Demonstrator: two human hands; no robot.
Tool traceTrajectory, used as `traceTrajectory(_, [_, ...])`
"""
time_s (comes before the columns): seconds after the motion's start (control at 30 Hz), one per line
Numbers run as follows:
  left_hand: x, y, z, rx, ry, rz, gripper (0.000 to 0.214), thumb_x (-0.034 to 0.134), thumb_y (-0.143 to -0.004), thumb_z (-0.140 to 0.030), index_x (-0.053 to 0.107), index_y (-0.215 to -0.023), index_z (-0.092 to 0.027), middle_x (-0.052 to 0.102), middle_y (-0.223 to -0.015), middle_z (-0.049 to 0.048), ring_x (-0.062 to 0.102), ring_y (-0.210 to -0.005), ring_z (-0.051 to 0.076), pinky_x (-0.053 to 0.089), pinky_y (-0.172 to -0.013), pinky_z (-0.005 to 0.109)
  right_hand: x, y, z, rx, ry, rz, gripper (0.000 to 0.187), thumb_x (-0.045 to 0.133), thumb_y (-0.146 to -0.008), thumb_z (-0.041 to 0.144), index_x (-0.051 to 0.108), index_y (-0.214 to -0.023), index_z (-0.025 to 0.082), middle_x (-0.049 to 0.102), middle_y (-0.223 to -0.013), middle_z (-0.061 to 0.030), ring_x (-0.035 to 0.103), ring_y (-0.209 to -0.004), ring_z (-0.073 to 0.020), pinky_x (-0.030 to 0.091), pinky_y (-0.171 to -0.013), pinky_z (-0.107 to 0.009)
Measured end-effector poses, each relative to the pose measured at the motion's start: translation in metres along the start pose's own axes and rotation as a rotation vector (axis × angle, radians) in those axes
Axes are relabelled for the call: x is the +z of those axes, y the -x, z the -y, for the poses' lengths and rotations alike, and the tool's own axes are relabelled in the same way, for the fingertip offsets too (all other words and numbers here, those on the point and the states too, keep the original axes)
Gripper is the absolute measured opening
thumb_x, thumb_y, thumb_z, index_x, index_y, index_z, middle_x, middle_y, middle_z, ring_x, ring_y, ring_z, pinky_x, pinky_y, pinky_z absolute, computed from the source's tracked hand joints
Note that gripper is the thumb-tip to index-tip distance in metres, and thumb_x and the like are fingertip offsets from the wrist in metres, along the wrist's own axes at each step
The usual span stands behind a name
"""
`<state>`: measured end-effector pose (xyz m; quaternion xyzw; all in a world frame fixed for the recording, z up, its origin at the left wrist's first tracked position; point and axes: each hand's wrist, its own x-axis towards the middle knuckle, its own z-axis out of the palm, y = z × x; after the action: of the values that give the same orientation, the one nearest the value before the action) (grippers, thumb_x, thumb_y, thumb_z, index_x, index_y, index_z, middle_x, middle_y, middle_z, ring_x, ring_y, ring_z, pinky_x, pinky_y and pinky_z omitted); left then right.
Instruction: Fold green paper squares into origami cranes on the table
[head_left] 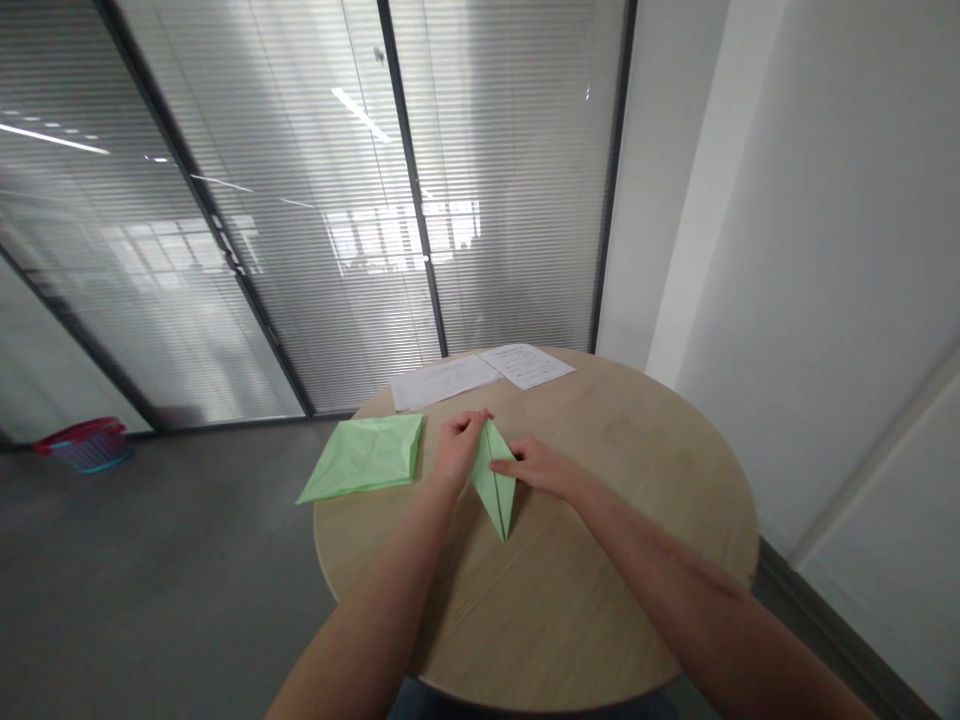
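A green paper folded into a narrow kite shape (496,490) lies on the round wooden table (600,560), its point toward me. My left hand (456,448) pinches its far tip with curled fingers. My right hand (538,467) rests on the paper's right edge, fingers pressed down on the fold. A second green sheet (365,456), creased and unfolded, lies flat to the left, partly over the table's rim.
Two white printed sheets (480,374) lie at the table's far edge. Glass partitions with blinds stand behind; a white wall runs along the right. A red and blue basket (86,444) sits on the grey floor at far left.
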<state>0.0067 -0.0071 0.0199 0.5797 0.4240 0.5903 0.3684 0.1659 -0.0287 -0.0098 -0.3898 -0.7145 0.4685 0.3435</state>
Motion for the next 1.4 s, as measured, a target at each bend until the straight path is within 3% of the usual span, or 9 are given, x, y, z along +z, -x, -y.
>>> traceTrajectory(0.17, [-0.005,-0.004,0.002,0.016,0.002,-0.040,0.036,0.066,-0.074,-0.052,0.072,-0.070,-0.017,0.055,-0.055,-0.0018,0.047,-0.053,0.012,0.034,-0.051,0.024,-0.005,0.000,-0.003,0.035,0.089,0.022,0.032,0.066,-0.078,0.046,0.070,-0.079,0.014,0.064,-0.070,-0.0024,0.049,-0.060,-0.0130,0.032,-0.057,-0.023])
traceTrajectory(0.33, [-0.012,-0.008,0.008,-0.069,0.069,-0.090,0.048,0.062,-0.076,-0.059,0.072,-0.091,-0.015,0.066,-0.082,0.0059,0.053,-0.061,0.012,0.041,-0.053,0.022,-0.016,-0.004,-0.009,0.000,0.033,-0.138,0.037,0.064,-0.078,0.048,0.071,-0.084,0.012,0.067,-0.077,-0.0048,0.053,-0.065,-0.0149,0.038,-0.061,-0.025])
traceTrajectory(0.4, [-0.013,-0.008,0.011,-0.159,0.049,0.048,0.051,0.064,-0.075,-0.060,0.072,-0.095,-0.014,0.067,-0.088,0.0086,0.057,-0.067,0.014,0.044,-0.055,0.023,-0.021,-0.007,-0.013,-0.024,-0.016,-0.253,0.040,0.061,-0.079,0.051,0.070,-0.088,0.012,0.067,-0.079,-0.0051,0.053,-0.065,-0.0145,0.039,-0.062,-0.025])
traceTrajectory(0.5, [-0.009,-0.005,0.015,-0.233,-0.025,0.321,0.047,0.070,-0.071,-0.058,0.073,-0.085,-0.013,0.067,-0.079,0.0077,0.060,-0.069,0.017,0.048,-0.058,0.026,-0.026,-0.012,-0.022,-0.038,-0.054,-0.368,0.042,0.060,-0.079,0.054,0.069,-0.087,0.013,0.067,-0.079,-0.0050,0.053,-0.065,-0.0143,0.039,-0.061,-0.024])
traceTrajectory(0.57, [-0.004,-0.003,0.018,-0.223,-0.057,0.388,0.043,0.073,-0.068,-0.055,0.071,-0.077,-0.013,0.065,-0.071,0.0051,0.059,-0.065,0.016,0.049,-0.059,0.027,-0.027,-0.014,-0.026,-0.034,-0.069,-0.386,0.042,0.060,-0.079,0.054,0.069,-0.085,0.014,0.067,-0.079,-0.0053,0.053,-0.065,-0.0143,0.039,-0.061,-0.024])
traceTrajectory(0.77, [-0.001,-0.002,0.025,-0.181,-0.118,0.320,0.043,0.071,-0.066,-0.057,0.066,-0.065,-0.014,0.057,-0.058,0.0000,0.052,-0.054,0.014,0.044,-0.052,0.026,-0.019,-0.015,-0.030,0.068,-0.071,-0.360,0.039,0.065,-0.075,0.050,0.070,-0.087,0.013,0.065,-0.073,-0.0049,0.050,-0.059,-0.0124,0.037,-0.056,-0.023])
traceTrajectory(0.9, [-0.003,-0.005,0.029,-0.165,-0.129,0.308,0.043,0.068,-0.070,-0.057,0.070,-0.075,-0.014,0.061,-0.062,0.0011,0.055,-0.056,0.015,0.042,-0.051,0.025,-0.018,-0.014,-0.030,0.086,-0.123,-0.329,0.035,0.066,-0.075,0.046,0.069,-0.086,0.013,0.064,-0.071,-0.0039,0.049,-0.056,-0.0106,0.035,-0.053,-0.022])
traceTrajectory(1.07, [0.000,-0.007,0.031,-0.057,-0.079,0.159,0.035,0.072,-0.069,-0.043,0.068,-0.092,-0.016,0.067,-0.073,0.0035,0.061,-0.065,0.018,0.049,-0.054,0.027,-0.018,-0.014,-0.033,0.164,-0.163,-0.364,0.038,0.068,-0.074,0.049,0.067,-0.087,0.014,0.055,-0.060,0.0006,0.039,-0.047,-0.0078,0.025,-0.045,-0.021])
traceTrajectory(1.4, [0.001,-0.007,0.026,-0.005,-0.088,0.151,0.024,0.074,-0.063,-0.037,0.066,-0.074,-0.017,0.064,-0.068,0.0021,0.058,-0.062,0.016,0.048,-0.057,0.028,-0.016,-0.013,-0.033,0.147,-0.169,-0.358,0.038,0.066,-0.077,0.051,0.067,-0.090,0.016,0.057,-0.063,-0.0011,0.042,-0.049,-0.0096,0.027,-0.045,-0.022])
